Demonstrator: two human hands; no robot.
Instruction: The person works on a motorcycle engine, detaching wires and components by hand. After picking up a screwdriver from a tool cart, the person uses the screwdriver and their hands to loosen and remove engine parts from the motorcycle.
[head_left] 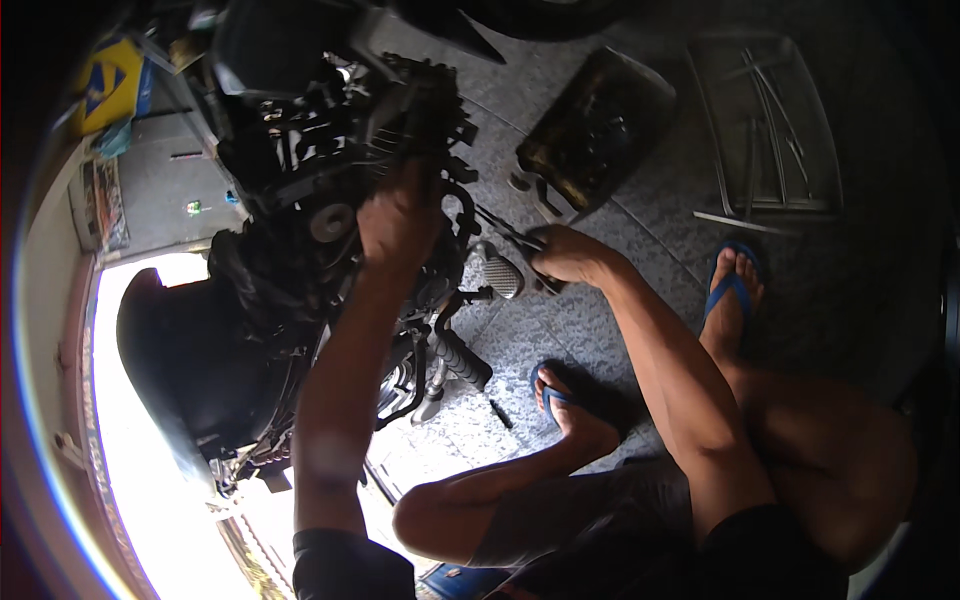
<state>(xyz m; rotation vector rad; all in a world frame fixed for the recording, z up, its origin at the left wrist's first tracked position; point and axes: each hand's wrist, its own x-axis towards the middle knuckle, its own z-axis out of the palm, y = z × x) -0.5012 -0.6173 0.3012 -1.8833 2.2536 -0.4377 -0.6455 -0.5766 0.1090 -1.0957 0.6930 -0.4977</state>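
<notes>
Head view: left hand (398,222) at motorcycle engine (415,105), left of black pan (605,115); finger grip hidden, cannot tell. Right hand (572,254) wraps dark slim tool (517,236), pointing engine-ward. Tool could slip, jab left hand; likely causes: dimness, crowded parts.

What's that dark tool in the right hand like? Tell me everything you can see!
The dark tool looks a bit like long, thin pliers, perhaps metal. Its slim front part slants up and left in the picture, toward the motorbike. The person's right hand has it in its grip and hides its middle; a dark bit, maybe the handles, shows just below. The tip is blurry, so I can't tell whether it touches the motorbike.
</notes>
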